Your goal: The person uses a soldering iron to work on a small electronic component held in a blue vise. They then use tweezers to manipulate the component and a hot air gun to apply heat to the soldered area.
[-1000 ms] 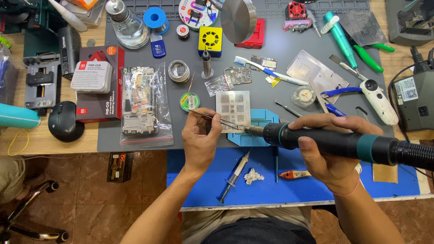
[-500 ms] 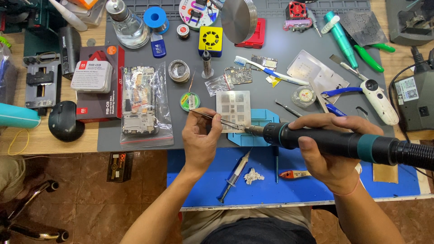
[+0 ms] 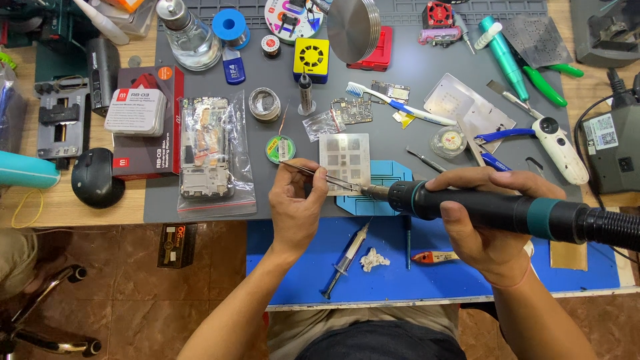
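The left hand [image 3: 297,203] still pinches tweezers [image 3: 320,175] and the right hand [image 3: 490,220] still grips the hot-air handle [image 3: 487,208], nozzle unmoved beside the metal stencil [image 3: 345,160]: heating continues.

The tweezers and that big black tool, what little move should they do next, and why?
Probably bring the tool's nozzle slightly closer to the tweezers. The left hand pinches them over the blue holder, the right hand aims the nozzle at their tip, nearly touching.

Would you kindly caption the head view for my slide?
Left hand holds tweezers; right hand aims hot-air handpiece.
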